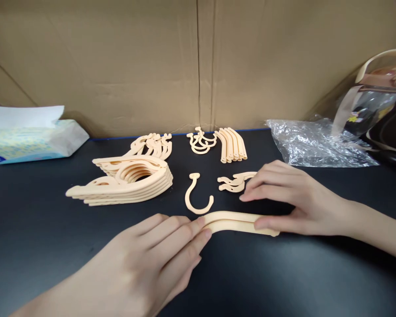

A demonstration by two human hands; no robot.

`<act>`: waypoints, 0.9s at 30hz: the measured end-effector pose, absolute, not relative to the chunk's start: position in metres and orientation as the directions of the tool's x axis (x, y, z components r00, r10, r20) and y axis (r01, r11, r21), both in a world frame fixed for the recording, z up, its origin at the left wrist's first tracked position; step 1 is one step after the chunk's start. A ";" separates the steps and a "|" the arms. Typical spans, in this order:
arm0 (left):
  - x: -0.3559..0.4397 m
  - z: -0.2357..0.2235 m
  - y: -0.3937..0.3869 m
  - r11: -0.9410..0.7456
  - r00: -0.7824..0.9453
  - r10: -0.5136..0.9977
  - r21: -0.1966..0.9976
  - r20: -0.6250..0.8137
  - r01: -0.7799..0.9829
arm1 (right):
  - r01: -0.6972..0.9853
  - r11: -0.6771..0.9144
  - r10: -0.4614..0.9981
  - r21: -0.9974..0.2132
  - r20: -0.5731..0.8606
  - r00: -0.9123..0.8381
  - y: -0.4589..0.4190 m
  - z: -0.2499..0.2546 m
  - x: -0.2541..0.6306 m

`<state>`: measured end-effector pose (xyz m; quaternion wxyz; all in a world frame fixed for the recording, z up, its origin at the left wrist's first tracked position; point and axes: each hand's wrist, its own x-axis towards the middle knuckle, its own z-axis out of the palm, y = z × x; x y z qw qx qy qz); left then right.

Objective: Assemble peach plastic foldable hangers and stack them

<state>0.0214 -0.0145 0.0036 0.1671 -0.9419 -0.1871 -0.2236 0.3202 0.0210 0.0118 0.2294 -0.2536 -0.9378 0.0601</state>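
Two curved cream plastic hanger arms [231, 221] lie side by side in front of me on the dark tabletop. My left hand [152, 259] is closed on their left end, its fingertips gripping both pieces. My right hand [284, 200] has its thumb resting on their right end, while the other fingers are lifted and spread. Under and beside those fingers are cream notched hanger pieces [234, 182], partly covered by the hand. A single cream hanger hook [198, 210] lies just beyond the arms, its curve toward me.
Folded hangers [141, 193] are stacked at left, with more notched pieces [152, 144] behind. Loose hooks [201, 147] and several curved arms [231, 144] lie at the back. A tissue pack [29, 141], clear plastic bag [317, 143] and bottle [366, 105] stand near the cardboard wall [135, 66].
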 end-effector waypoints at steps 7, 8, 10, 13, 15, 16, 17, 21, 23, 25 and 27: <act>0.018 0.006 -0.012 -0.913 0.780 0.388 0.093 0.491 0.397 | 0.433 0.870 0.490 -0.235 0.329 -0.807 0.013 0.010 0.313; 0.017 0.004 -0.011 -0.904 0.772 0.422 0.164 0.475 0.394 | 0.438 0.865 0.498 -0.243 0.322 -0.805 0.013 0.010 0.313; 0.015 0.002 -0.011 -0.883 0.754 0.468 0.264 0.461 0.387 | 0.450 0.855 0.514 -0.257 0.314 -0.798 0.012 0.009 0.312; 0.015 0.001 -0.010 -0.860 0.748 0.506 0.317 0.429 0.400 | 0.462 0.845 0.530 -0.271 0.307 -0.790 0.012 0.008 0.312; 0.015 0.001 -0.010 -0.856 0.753 0.512 0.319 0.413 0.407 | 0.461 0.844 0.531 -0.275 0.305 -0.790 0.011 0.007 0.312; 0.016 0.001 -0.010 -0.857 0.755 0.510 0.311 0.412 0.410 | 0.460 0.844 0.530 -0.275 0.304 -0.792 0.011 0.007 0.312; 0.016 0.001 -0.010 -0.860 0.756 0.507 0.299 0.414 0.413 | 0.459 0.845 0.529 -0.274 0.302 -0.793 0.011 0.006 0.312; 0.014 0.001 -0.012 -0.864 0.755 0.503 0.233 0.420 0.446 | 0.447 0.856 0.513 -0.261 0.316 -0.798 0.012 0.007 0.313; 0.013 0.002 -0.013 -0.865 0.758 0.497 0.179 0.422 0.468 | 0.443 0.862 0.504 -0.246 0.326 -0.800 0.013 0.009 0.314; 0.013 0.003 -0.013 -0.869 0.755 0.475 0.109 0.452 0.482 | 0.449 0.863 0.504 -0.230 0.337 -0.796 0.014 0.010 0.316; 0.014 0.006 -0.011 -0.867 0.757 0.449 0.026 0.474 0.498 | 0.458 0.861 0.508 -0.219 0.350 -0.787 0.014 0.011 0.318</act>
